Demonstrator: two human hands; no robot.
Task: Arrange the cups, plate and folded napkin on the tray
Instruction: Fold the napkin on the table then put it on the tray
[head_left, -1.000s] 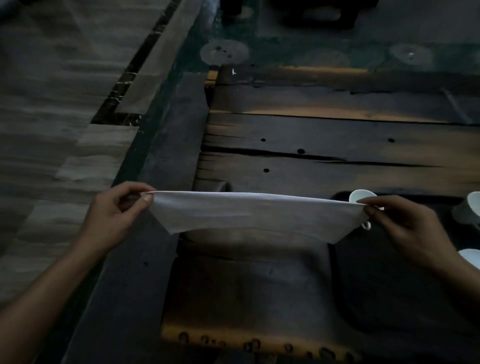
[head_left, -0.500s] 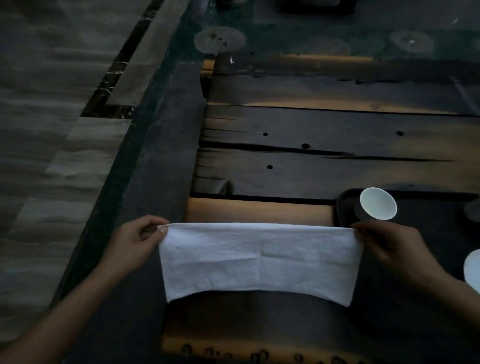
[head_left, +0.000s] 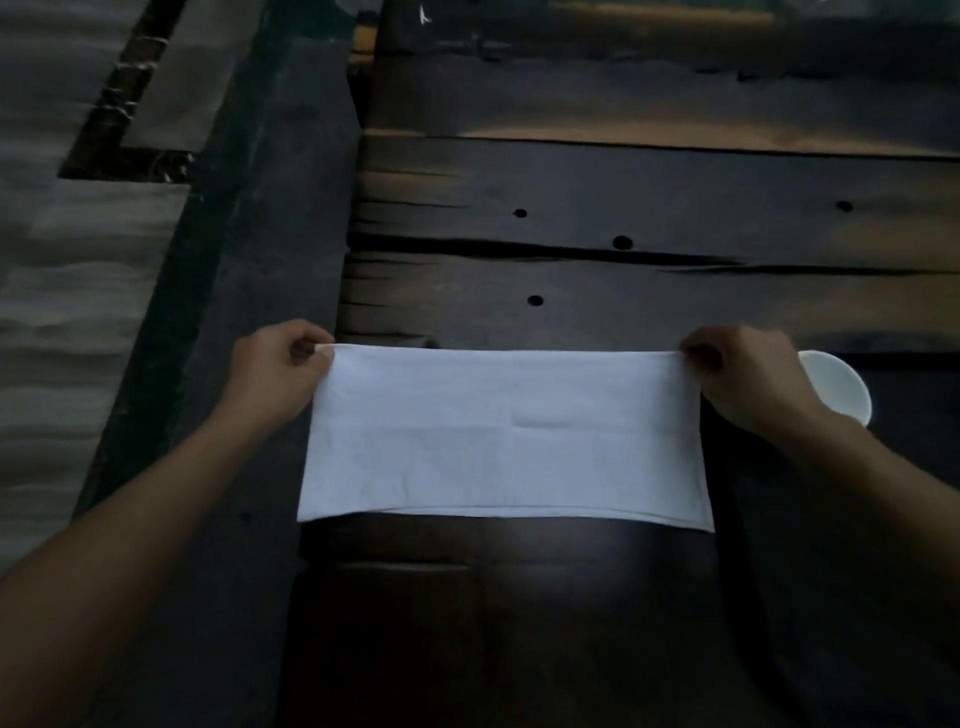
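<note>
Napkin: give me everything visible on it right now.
The napkin is white, cloth-like, folded into a wide rectangle with a doubled layer showing along its near edge and faint crease lines across the middle. It is spread flat over the dark wooden table. The left hand pinches its far-left corner, the right hand its far-right corner. Its right edge reaches the dark tray.

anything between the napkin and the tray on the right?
Partly. The right hand holding the napkin corner and a white cup sit at the tray near-left corner. The rest of the visible tray looks bare, though it's dark.
</note>
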